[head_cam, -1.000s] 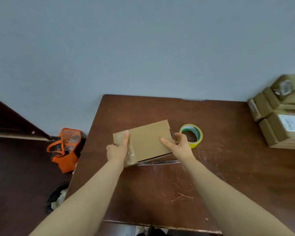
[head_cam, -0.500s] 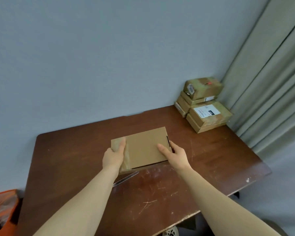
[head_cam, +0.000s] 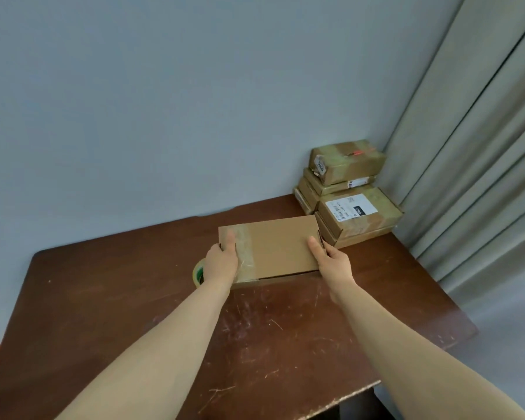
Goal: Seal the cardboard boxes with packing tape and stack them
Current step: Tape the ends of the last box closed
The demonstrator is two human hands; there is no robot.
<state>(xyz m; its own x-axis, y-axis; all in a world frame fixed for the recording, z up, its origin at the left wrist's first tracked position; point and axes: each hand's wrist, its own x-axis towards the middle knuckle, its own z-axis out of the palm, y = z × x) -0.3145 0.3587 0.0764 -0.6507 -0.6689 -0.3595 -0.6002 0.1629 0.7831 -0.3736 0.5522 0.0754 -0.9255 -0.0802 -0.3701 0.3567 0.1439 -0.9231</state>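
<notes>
Both arms reach forward over the brown table (head_cam: 103, 298), each hand taking one end of the flat cardboard box (head_cam: 281, 245). The left hand (head_cam: 222, 263) grips the left end: its thumb lies on the lid and the other fingers curl round the edge, out of sight. The right hand (head_cam: 334, 262) holds the right end the same way, thumb on top and fingers wrapped down the side. The box lies level between them, lid shut, with a band of clear tape (head_cam: 245, 253) across its left end (whether it rests on the table or hangs just above it I cannot tell).

It sits just beside a stack of sealed boxes (head_cam: 379, 207) in the far right corner, against the wall and next to a pale curtain (head_cam: 482, 147). A roll of tape (head_cam: 199, 272) peeks out behind the left wrist.

A white shipping label (head_cam: 350, 207) with a barcode and a black patch lies on one lower box; the top box bears a smaller sticker (head_cam: 319, 165). The writing on both is too blurred to read.
</notes>
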